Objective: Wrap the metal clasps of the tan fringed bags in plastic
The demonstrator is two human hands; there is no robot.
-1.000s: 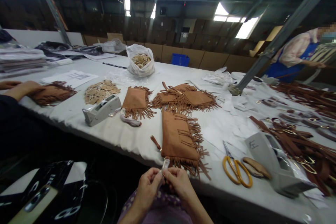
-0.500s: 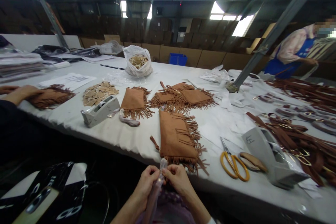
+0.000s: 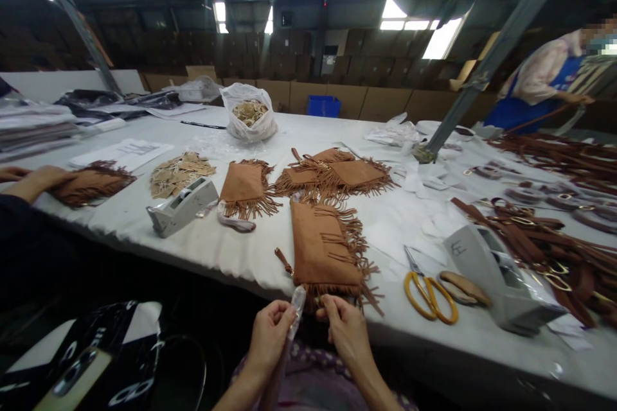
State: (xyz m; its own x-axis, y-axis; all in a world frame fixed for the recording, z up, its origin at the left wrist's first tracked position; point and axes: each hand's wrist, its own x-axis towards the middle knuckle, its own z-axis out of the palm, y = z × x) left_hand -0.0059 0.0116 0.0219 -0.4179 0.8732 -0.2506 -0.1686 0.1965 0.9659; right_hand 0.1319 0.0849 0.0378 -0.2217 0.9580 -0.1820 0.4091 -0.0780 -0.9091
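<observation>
My left hand (image 3: 270, 334) grips a long narrow strap wrapped in clear plastic (image 3: 295, 308), its upper end pointing at the table edge. My right hand (image 3: 346, 326) is apart from the strap, fingers curled and pinched below the near fringe of a brown fringed pouch (image 3: 322, 250); what is between the fingertips, if anything, is too small to name. The pouch lies flat on the table, its zip pull (image 3: 284, 261) at the left edge. Right of it lie scissors with yellow handles (image 3: 430, 295) and a tan pad-like piece (image 3: 463, 289).
Grey tape dispensers stand left (image 3: 183, 205) and right (image 3: 501, 276). Further back are another fringed pouch (image 3: 245, 181), stacked pouches (image 3: 337, 173), tan tags (image 3: 180, 173) and a plastic bag (image 3: 249, 117). Brown straps (image 3: 535, 237) cover the right side. A co-worker's hand (image 3: 45, 180) touches a pouch at left.
My right hand has let go of the wrapped strap and moved a little right. My left hand keeps hold of the strap and has shifted slightly left. The co-worker at right has lowered an arm.
</observation>
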